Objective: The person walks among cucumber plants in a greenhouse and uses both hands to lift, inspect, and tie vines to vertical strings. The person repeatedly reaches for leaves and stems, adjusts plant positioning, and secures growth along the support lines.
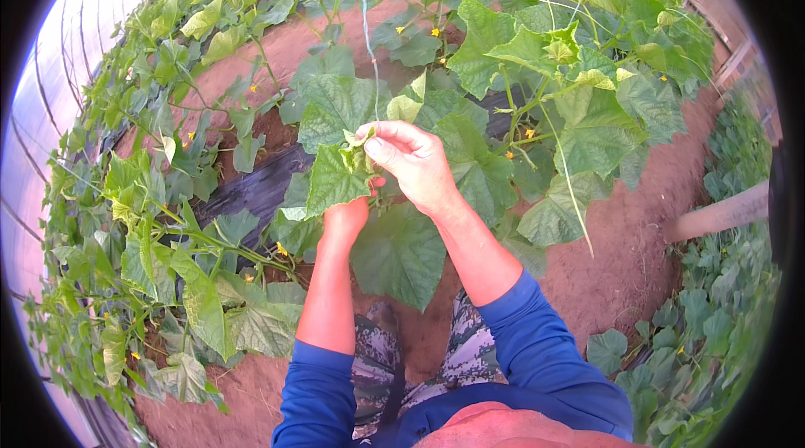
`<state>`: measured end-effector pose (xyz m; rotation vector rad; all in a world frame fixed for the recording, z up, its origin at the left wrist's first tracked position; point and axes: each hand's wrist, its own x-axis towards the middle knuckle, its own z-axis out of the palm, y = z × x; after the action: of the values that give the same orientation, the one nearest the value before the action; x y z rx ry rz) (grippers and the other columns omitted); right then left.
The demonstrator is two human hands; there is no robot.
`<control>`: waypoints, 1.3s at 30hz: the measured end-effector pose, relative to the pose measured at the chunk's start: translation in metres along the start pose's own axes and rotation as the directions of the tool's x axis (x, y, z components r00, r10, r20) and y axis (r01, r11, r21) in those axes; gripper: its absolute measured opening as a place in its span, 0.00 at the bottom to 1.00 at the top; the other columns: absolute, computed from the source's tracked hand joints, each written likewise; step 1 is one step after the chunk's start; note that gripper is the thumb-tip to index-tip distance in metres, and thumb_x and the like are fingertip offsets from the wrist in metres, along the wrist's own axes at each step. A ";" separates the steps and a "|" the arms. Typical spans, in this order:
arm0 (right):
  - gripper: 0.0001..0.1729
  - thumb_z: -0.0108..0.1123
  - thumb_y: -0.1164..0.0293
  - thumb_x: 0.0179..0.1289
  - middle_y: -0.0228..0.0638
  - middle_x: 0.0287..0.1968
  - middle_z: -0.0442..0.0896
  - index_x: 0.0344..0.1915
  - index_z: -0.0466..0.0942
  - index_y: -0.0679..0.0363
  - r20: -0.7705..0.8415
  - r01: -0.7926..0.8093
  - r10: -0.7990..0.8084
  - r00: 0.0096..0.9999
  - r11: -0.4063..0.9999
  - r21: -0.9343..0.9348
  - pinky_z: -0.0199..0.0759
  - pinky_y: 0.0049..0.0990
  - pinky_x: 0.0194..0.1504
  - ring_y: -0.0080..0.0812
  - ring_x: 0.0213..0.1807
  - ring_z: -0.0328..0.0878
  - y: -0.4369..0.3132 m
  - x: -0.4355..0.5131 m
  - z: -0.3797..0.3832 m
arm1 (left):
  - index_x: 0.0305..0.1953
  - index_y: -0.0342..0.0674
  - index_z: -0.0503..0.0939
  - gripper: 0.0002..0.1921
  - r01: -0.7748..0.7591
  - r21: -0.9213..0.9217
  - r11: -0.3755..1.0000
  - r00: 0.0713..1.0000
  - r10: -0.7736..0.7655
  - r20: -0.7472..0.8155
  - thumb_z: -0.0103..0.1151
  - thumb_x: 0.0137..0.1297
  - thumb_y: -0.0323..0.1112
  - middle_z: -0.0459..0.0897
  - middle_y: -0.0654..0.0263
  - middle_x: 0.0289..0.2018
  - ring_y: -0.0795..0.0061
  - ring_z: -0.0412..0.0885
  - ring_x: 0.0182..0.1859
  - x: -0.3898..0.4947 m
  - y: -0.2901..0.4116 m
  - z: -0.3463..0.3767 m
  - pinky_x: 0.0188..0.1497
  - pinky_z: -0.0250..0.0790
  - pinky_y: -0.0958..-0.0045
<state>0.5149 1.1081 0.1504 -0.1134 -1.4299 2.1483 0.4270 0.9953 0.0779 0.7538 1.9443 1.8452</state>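
A cucumber vine's growing tip (356, 155), with small curled young leaves, is pinched between the thumb and forefinger of my right hand (409, 155). A pale blue twine (366, 20) hangs from above and runs down to those same fingertips. Just below and to the left is my left hand (349, 212), mostly hidden by a cucumber leaf (338, 180). Its fingertips show beside the vine under my right hand, but what they grip is covered. A broad cucumber leaf (402, 253) spreads beneath both hands.
More cucumber vines (541, 95) with yellow flowers stand to the right, and others (195, 240) to the left. Black plastic mulch (251, 190) covers part of the soil. A pale post (717, 212) rises at the right. Plastic sheeting (56, 89) forms the left wall.
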 end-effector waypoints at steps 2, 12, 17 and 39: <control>0.13 0.67 0.73 0.71 0.28 0.45 0.85 0.53 0.81 0.64 0.006 -0.009 0.009 1.000 1.000 -0.004 0.75 0.19 0.35 0.15 0.40 0.78 -0.003 0.000 -0.001 | 0.57 0.31 0.75 0.15 0.030 0.040 0.999 0.999 -0.032 0.030 0.50 0.72 0.20 0.85 0.59 0.44 0.70 0.87 0.39 0.001 -0.003 -0.001 0.37 0.80 0.70; 0.14 0.65 0.72 0.73 0.30 0.42 0.86 0.53 0.82 0.66 -0.023 0.056 -0.060 0.998 0.989 -0.136 0.77 0.22 0.49 0.22 0.43 0.83 -0.020 -0.003 0.001 | 0.59 0.34 0.75 0.16 -0.005 0.050 0.999 0.999 0.002 0.052 0.50 0.73 0.20 0.85 0.60 0.48 0.72 0.87 0.40 0.003 -0.023 -0.010 0.37 0.78 0.73; 0.14 0.60 0.73 0.75 0.35 0.39 0.86 0.54 0.81 0.70 -0.244 0.262 -0.268 0.932 0.963 -0.057 0.81 0.28 0.45 0.28 0.38 0.85 -0.035 -0.023 -0.022 | 0.57 0.33 0.77 0.13 0.042 -0.031 0.999 0.999 -0.041 0.035 0.55 0.75 0.24 0.86 0.61 0.48 0.74 0.87 0.39 0.004 -0.015 -0.004 0.36 0.78 0.74; 0.10 0.60 0.63 0.76 0.27 0.30 0.81 0.44 0.81 0.58 0.358 -0.599 0.482 0.800 0.680 0.424 0.61 0.20 0.20 0.16 0.19 0.66 0.028 -0.076 0.015 | 0.53 0.34 0.79 0.17 0.304 -0.508 0.805 0.953 -0.260 0.158 0.51 0.76 0.41 0.86 0.61 0.41 0.70 0.85 0.38 0.017 -0.022 -0.008 0.39 0.78 0.67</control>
<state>0.5622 1.0510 0.1152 -0.1125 -0.9214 3.0710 0.4059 0.9991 0.0581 0.3298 1.3005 1.9799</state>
